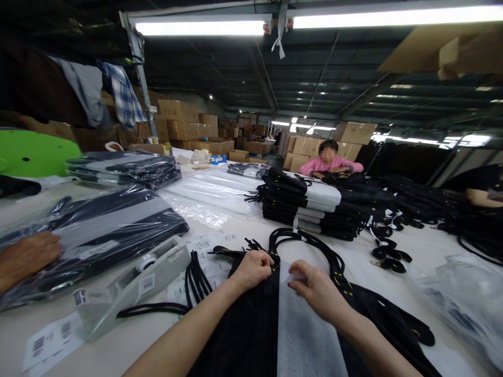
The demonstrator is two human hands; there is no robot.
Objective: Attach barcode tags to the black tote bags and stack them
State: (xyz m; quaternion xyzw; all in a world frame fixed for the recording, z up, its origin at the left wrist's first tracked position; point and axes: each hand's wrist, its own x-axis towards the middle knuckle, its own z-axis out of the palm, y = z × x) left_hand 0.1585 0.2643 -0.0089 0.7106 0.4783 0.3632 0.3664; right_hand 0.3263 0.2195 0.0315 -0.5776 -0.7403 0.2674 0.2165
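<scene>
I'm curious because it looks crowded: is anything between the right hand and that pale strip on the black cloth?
Nothing visible does. The right hand is at the pale strip; the black cords loop beyond its far end, not between them.

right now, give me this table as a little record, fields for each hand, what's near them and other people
left hand: fingers curled at the top of the black bag; grip unclear
right hand: thumb and fingers apart, at the white strip; contact unclear
left of the hands: tape dispenser
beyond the hands: white-banded stack of black bags
far left: co-worker's hand on plastic-wrapped pack
background: person in pink
</scene>
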